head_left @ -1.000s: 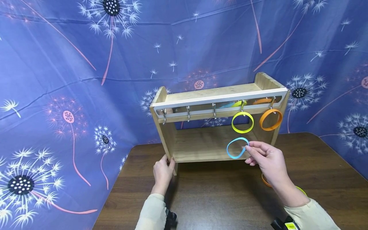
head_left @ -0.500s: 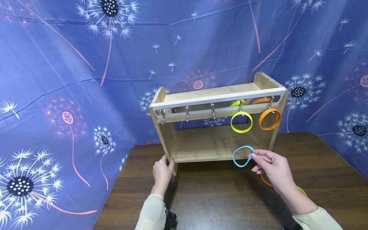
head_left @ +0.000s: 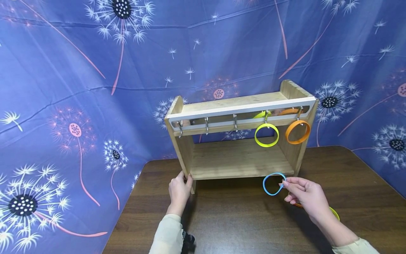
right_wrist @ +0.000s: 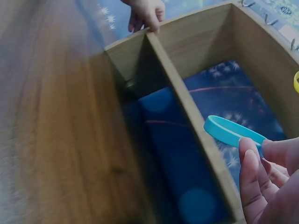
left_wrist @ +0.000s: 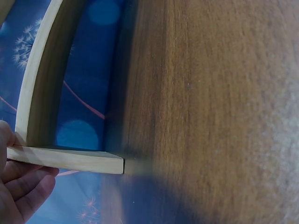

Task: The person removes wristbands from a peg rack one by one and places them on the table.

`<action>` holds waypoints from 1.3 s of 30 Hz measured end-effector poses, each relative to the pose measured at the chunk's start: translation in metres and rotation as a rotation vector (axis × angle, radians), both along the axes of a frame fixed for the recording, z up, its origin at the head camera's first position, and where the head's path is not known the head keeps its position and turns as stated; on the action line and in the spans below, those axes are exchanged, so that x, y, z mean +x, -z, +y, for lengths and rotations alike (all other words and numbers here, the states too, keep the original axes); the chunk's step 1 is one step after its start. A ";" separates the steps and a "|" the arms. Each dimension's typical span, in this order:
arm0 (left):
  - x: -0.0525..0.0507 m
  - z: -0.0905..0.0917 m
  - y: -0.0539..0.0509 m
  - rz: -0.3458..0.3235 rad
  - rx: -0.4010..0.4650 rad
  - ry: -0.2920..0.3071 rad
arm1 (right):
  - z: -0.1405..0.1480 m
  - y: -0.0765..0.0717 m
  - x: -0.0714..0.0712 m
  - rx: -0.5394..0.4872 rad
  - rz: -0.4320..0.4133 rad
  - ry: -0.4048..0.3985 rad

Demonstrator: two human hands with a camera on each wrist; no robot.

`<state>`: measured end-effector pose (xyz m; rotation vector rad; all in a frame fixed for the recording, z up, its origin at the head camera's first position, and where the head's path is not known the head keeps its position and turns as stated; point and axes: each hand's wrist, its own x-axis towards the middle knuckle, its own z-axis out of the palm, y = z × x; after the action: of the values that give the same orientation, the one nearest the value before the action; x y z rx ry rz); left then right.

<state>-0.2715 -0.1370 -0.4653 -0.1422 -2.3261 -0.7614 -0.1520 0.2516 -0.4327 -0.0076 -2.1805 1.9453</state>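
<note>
Blue cloth (head_left: 142, 70) hangs behind the shelf (head_left: 234, 160). Your right hand (head_left: 308, 197) pinches the blue band (right_wrist: 228, 136) in front of the shelf; a loose pinch could drop it. Your left hand (head_left: 179, 192) grips the shelf's left side; a tug could tip it.

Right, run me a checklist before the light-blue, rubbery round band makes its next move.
1. Grip on the light-blue, rubbery round band: ok, pinched between thumb and fingers of the right hand.
2. Band free of the metal hooks: ok, below them.
3. Pale wooden rack steadied: ok, the left hand grips its lower left corner.
4. Hanging yellow ring and hanging orange ring on their hooks: ok.
5. Yellow band on the brown wooden table fully in sight: not ok, partly hidden by the right forearm.
6. Gap between light-blue band and rack: cannot tell.
</note>
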 end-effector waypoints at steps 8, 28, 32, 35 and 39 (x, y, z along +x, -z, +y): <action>0.000 0.000 -0.001 0.005 0.003 0.004 | 0.008 0.022 0.002 0.035 -0.078 0.010; 0.000 0.001 -0.001 0.009 0.005 0.002 | 0.021 0.057 0.009 0.101 -0.254 0.035; 0.000 0.001 0.000 0.016 0.002 0.003 | 0.021 0.061 0.010 0.131 -0.292 0.053; 0.000 0.000 0.000 0.016 0.000 0.006 | 0.022 0.063 0.010 0.156 -0.310 0.065; 0.000 0.000 0.000 0.015 0.001 0.005 | 0.021 0.064 0.011 0.175 -0.322 0.069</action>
<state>-0.2712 -0.1367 -0.4649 -0.1528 -2.3123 -0.7617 -0.1408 0.2728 -0.4965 -0.3875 -2.5069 1.8131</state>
